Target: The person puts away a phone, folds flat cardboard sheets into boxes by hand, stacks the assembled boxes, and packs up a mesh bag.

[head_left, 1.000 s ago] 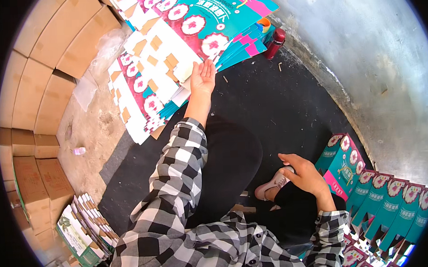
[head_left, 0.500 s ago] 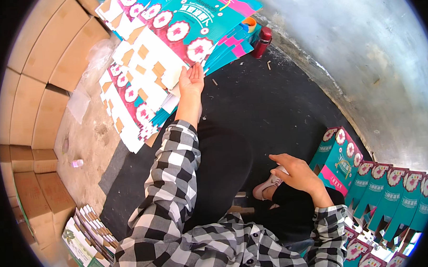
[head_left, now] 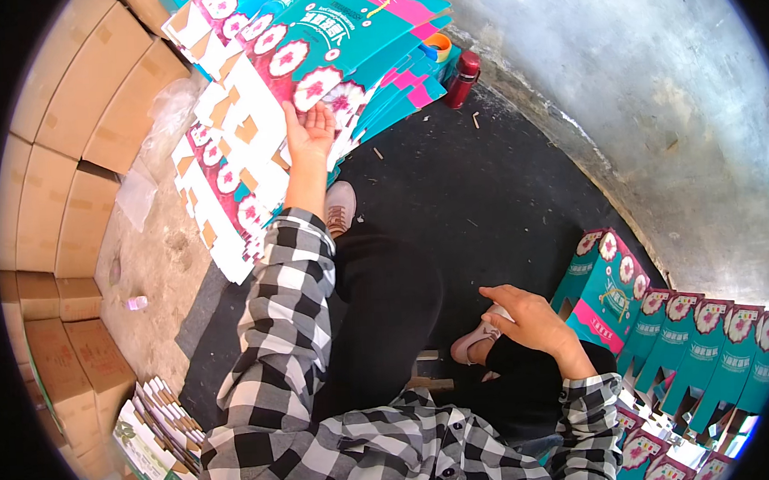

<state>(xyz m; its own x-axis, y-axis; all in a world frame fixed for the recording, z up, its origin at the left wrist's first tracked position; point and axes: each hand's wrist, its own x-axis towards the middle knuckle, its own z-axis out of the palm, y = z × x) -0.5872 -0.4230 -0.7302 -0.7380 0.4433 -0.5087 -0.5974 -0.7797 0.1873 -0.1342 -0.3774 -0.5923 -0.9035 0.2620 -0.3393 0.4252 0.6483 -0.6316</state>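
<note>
My left hand [head_left: 311,133] is palm up at the near edge of a stack of flattened cartons [head_left: 342,44], teal and magenta with white flower-like pictures. Its thumb stands apart from the slightly bent fingers, which touch or lie close to the top carton's edge; I see nothing gripped. White flaps with brown cut-outs [head_left: 245,83] stick out from the stack's left side. My right hand [head_left: 530,319] hovers palm down by my right knee, fingers stretched and thumb apart, holding nothing. Just right of it stands a made-up teal carton [head_left: 608,294].
More teal cartons [head_left: 702,338] stand in a row at the right. A red flask [head_left: 462,80] and a roll of tape [head_left: 437,46] are beside the stack. Brown boxes [head_left: 74,108] pile up at the left. A grey wall [head_left: 635,83] bounds the right side.
My left hand has moved left and slightly up, its thumb now spread. The top cartons sit further left, with more edges fanned out beneath. A shoe now shows below the stack. My right hand barely moved.
</note>
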